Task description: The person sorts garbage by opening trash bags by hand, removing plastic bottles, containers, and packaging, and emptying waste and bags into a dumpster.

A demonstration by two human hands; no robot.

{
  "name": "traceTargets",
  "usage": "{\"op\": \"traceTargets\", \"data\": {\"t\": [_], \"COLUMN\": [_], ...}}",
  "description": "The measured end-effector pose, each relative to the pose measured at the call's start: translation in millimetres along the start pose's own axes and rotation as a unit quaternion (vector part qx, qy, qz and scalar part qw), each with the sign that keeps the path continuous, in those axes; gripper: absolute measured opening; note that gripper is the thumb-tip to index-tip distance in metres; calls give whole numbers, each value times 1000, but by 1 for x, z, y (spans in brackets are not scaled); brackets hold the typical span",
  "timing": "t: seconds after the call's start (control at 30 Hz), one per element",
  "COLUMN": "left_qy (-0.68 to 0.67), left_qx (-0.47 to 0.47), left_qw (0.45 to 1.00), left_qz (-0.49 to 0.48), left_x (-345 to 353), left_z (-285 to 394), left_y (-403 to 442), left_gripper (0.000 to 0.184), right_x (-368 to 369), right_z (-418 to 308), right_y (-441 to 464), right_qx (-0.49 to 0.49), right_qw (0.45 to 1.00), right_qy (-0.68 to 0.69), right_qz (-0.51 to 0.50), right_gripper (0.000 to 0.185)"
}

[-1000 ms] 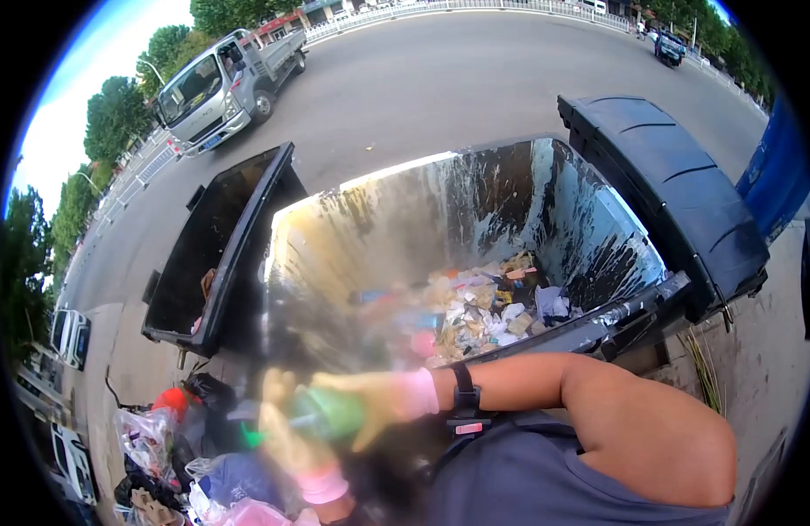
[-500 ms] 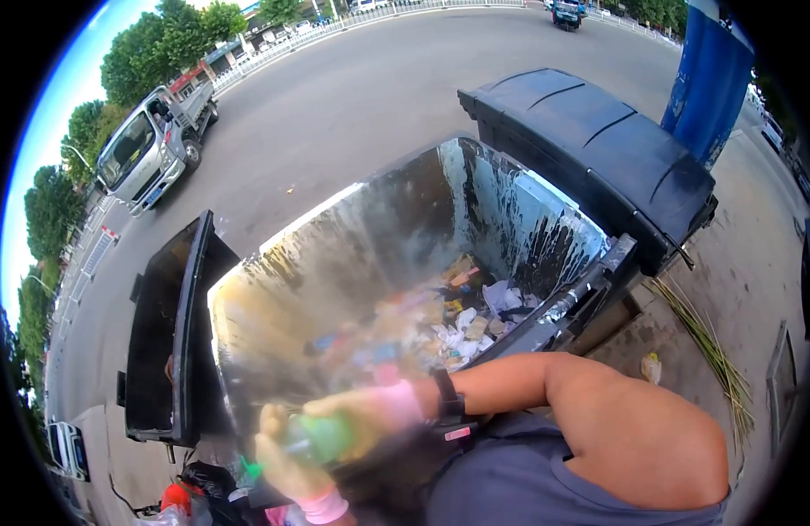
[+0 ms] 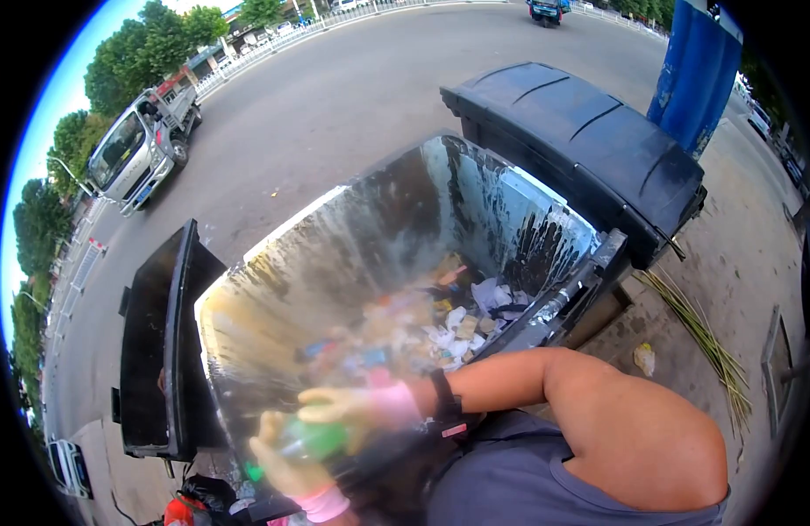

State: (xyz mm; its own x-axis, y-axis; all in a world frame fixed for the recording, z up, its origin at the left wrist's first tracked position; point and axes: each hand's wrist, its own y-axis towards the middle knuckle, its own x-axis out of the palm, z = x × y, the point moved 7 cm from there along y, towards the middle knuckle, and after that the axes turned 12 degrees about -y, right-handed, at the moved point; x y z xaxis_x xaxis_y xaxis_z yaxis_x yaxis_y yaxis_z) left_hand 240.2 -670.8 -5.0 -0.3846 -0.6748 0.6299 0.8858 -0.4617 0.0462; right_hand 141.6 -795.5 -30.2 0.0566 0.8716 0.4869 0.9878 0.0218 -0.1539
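Observation:
Both hands wear pale yellow gloves with pink cuffs and hold a translucent green bottle between them, blurred. My left hand wraps round its left part, with a small bright green piece beside the fingers; I cannot tell whether it is the cap. Closed over the bottle's upper side is my right hand, and a black band circles that wrist. Just beyond the hands lies the large open black dumpster. Papers, wrappers and other litter cover part of its stained inside.
A shut black bin lid stands behind on the right, near a blue post. An open black bin is at the left. Filled bags lie at lower left, and long green stalks on the pavement. A white truck is on the road.
The view has shifted slightly, moving the dumpster a little left in frame. My right fingers sit higher over the bottle, and both hands still hold it.

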Motion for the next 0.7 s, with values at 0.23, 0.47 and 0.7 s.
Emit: {"op": "traceTargets", "data": {"t": [0.23, 0.47, 0.7], "left_qy": [54, 113, 33], "left_qx": [21, 11, -61], "left_qw": [998, 993, 994], "left_qz": [2, 13, 83], "left_x": [0, 3, -17], "left_z": [0, -1, -17], "left_y": [0, -1, -6], "left_gripper": [60, 60, 66], "right_x": [-5, 3, -11], "right_z": [48, 34, -9], "right_y": [22, 2, -2], "right_qx": [83, 178, -75], "right_qw": [992, 969, 975], "right_qy": [92, 76, -200], "right_qz": [-38, -152, 59], "right_gripper": [65, 68, 62]}}
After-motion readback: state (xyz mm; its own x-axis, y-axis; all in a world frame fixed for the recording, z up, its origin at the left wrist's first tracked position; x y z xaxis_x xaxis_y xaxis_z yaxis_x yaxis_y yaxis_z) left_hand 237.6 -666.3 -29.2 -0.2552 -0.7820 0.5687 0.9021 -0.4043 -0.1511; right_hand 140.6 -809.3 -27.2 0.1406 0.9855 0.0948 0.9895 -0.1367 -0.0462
